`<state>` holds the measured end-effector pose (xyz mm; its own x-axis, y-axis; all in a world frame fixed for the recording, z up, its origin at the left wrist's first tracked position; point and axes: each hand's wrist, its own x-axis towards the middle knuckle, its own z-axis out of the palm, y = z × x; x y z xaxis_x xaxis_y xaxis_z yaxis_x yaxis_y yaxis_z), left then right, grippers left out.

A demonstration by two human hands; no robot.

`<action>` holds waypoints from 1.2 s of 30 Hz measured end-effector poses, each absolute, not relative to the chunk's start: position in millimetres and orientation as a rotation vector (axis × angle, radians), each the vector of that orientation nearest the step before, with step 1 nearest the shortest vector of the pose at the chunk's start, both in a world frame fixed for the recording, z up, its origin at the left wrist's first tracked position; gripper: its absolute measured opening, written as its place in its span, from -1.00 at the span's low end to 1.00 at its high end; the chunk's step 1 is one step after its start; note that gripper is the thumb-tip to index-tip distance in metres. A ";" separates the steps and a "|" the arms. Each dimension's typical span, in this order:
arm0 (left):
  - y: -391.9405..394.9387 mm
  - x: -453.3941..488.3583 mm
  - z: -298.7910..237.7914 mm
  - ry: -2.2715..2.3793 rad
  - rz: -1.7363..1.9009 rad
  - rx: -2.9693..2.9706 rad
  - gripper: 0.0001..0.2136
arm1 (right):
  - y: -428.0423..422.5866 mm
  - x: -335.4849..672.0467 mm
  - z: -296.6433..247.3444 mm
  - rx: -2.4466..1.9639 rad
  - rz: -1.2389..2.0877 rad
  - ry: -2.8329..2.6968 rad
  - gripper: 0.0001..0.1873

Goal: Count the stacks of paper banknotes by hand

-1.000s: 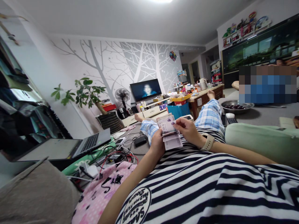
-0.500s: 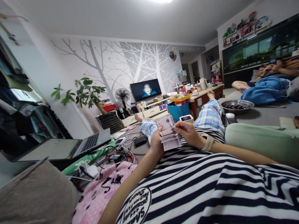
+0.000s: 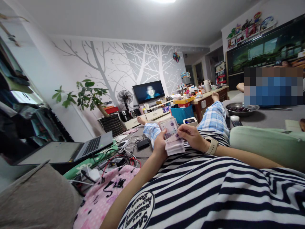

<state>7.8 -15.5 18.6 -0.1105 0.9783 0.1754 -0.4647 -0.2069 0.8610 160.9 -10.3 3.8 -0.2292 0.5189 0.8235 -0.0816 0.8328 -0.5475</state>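
I lie back in a striped shirt and plaid trousers, holding a stack of purple banknotes (image 3: 172, 136) over my lap. My left hand (image 3: 159, 145) grips the stack from the left, thumb on top. My right hand (image 3: 192, 136), with a beige watch at the wrist, pinches the notes' right edge with closed fingers. The upper notes stand fanned up and the lower ones are folded down toward me.
An open laptop (image 3: 71, 151) lies left, with tangled cables and a black box (image 3: 143, 143) beside it. A pink printed cloth (image 3: 105, 194) lies below them. A green cushion (image 3: 264, 143) sits right, a metal bowl (image 3: 241, 109) and a remote beyond. Another person reclines far right.
The lower notes have been drawn in and squared closer under the stack. My right hand's fingers have shifted slightly left along the notes. Both arms stay in place.
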 end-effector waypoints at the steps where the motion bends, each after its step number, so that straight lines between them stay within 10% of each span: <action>1: -16.4 10.5 20.0 0.755 1.582 0.896 -0.79 | -10.3 160.9 3.5 -0.342 0.598 -1.741 -0.64; 36: -21.8 11.7 21.1 0.740 1.621 1.093 -0.81 | -7.0 161.2 5.7 -0.440 0.412 -1.648 -0.68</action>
<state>11.7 -21.8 21.1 -0.0875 0.9501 0.2995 -0.3958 -0.3090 0.8648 161.2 -7.0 5.7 -0.1084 0.5098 0.8534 0.0477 0.8601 -0.5078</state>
